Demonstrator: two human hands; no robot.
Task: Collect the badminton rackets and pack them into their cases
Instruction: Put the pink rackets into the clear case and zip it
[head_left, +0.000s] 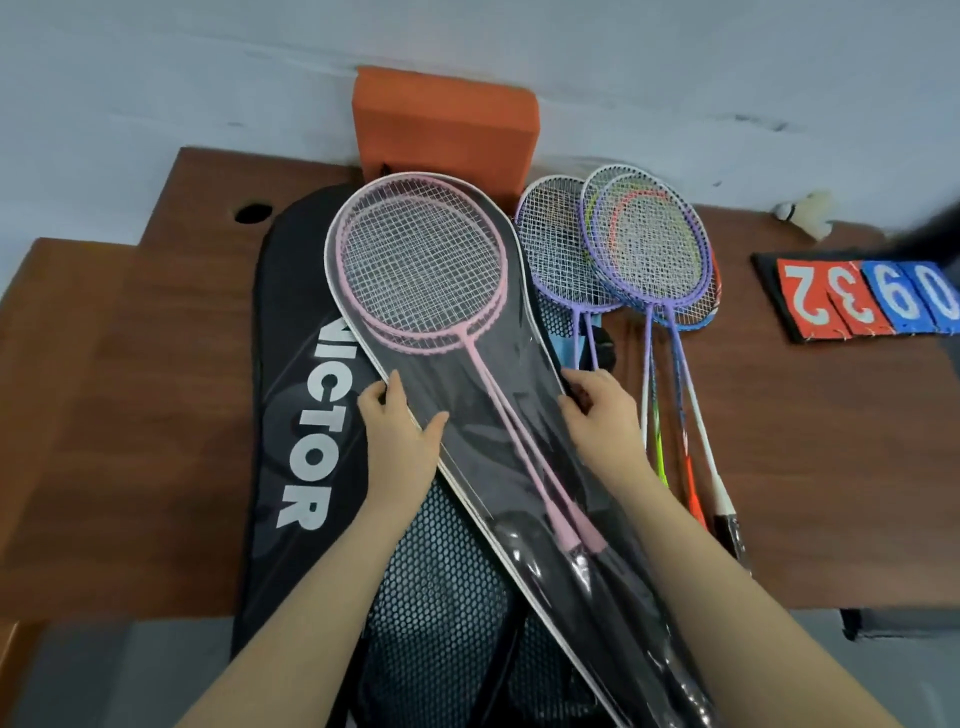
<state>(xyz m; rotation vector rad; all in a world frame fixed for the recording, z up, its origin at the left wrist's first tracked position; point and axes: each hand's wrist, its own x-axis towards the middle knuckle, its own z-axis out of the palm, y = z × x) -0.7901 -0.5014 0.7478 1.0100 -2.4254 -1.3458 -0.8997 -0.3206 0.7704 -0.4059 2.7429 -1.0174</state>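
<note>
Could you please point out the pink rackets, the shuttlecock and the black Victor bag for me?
pink rackets (423, 265): head view, on the strings of the overlapping heads.
shuttlecock (810, 213): head view, on its white feathers.
black Victor bag (304, 415): head view, on the white lettering.

Block: orange foam block (444, 124) against wall.
Scoreboard: flip scoreboard (862, 301), right.
Shuttlecock: shuttlecock (808, 212), far right.
Surface: brown desk (130, 389).

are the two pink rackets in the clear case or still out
In: both pink rackets lie under the glossy film of the clear white-edged case, whose edges the left hand and right hand hold.
</note>
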